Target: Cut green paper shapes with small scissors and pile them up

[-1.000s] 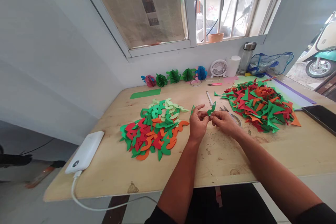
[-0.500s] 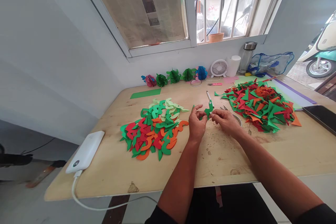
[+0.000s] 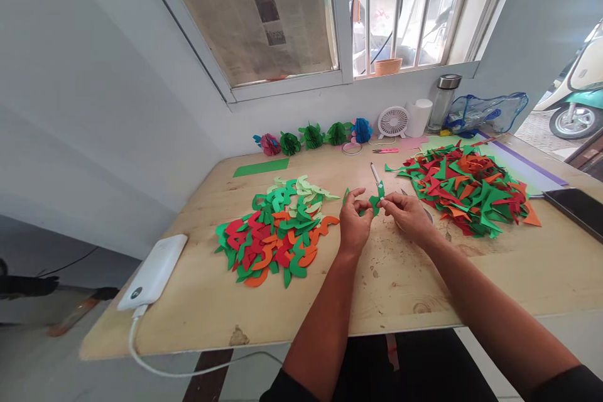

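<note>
- With our left hand (image 3: 354, 224) we pinch a green paper piece (image 3: 375, 202) between thumb and finger at its near, left end; a second bit of green shows beside the raised fingers, and we cannot tell whether it belongs to the same piece.
- With our right hand (image 3: 409, 217) we bring thumb and forefinger close together at the right edge of the piece; we cannot tell whether they grip it or only touch it.
- The piece lies between our hands, bent along its length: from the left fingertips it runs right, then turns toward the far side, with a small pale patch near its far end. Both hands are at it, left hand at the near end, right hand beside the bend.
- Just beyond that far end, a white pen (image 3: 374, 171) lies on the counter (image 3: 414, 301), pointing roughly away from us.
- Partly hidden behind our right hand is a metallic ring-like thing, too covered to name.
- Farther out to the left we have a pile of curved paper shapes (image 3: 264, 245); to the right and farther off, a heap of pointed paper scraps (image 3: 471, 191).
- At the far edge, paper figures (image 3: 312, 137) stand in a row left of a small fan (image 3: 392, 122).
</note>
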`<action>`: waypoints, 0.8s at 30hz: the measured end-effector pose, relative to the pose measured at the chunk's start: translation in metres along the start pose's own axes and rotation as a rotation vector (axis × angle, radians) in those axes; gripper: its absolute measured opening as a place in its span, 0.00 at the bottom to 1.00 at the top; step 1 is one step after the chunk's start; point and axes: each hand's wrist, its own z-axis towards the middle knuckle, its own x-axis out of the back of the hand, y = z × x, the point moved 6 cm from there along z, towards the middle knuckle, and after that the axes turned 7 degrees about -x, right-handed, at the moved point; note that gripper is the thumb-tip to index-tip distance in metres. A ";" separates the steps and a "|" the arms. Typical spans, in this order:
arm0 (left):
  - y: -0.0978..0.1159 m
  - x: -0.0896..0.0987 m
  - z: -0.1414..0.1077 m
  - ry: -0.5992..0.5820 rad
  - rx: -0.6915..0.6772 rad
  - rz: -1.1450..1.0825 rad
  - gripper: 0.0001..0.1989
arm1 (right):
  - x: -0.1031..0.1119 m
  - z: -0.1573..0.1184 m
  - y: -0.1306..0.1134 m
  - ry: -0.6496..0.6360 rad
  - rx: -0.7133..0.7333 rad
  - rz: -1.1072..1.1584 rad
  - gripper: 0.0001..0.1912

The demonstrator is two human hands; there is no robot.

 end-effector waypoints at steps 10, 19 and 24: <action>0.001 -0.002 0.000 -0.018 -0.003 -0.002 0.22 | 0.004 -0.001 -0.002 0.062 -0.051 0.051 0.14; 0.000 -0.002 -0.001 -0.005 0.075 -0.037 0.19 | 0.009 -0.005 -0.009 0.133 -0.102 0.105 0.14; -0.001 -0.004 -0.002 -0.024 0.121 -0.098 0.22 | 0.009 -0.005 -0.010 0.137 -0.090 0.107 0.13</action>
